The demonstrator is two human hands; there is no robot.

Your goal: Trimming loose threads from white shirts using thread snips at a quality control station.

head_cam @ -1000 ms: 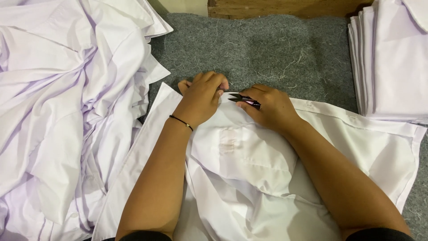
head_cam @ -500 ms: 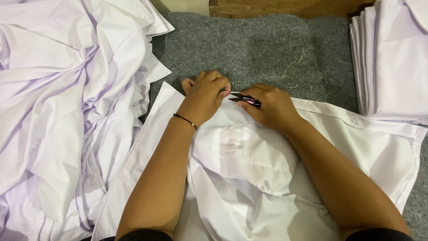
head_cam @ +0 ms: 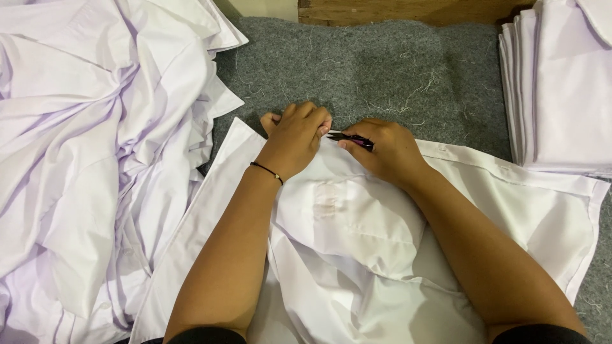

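A white shirt lies spread on grey felt in front of me. My left hand, with a thin black band on its wrist, pinches the shirt's top edge with closed fingers. Right beside it, my right hand grips small dark thread snips, whose tips point left at the fabric edge between the two hands. The hands almost touch.
A large loose heap of white shirts fills the left side. A neat stack of folded white shirts stands at the right. Grey felt table surface with stray threads lies beyond the hands, and a wooden edge runs along the back.
Both hands stay at the shirt's top edge. The left hand's fingers have shifted slightly along the fabric, and the snips remain against the edge.
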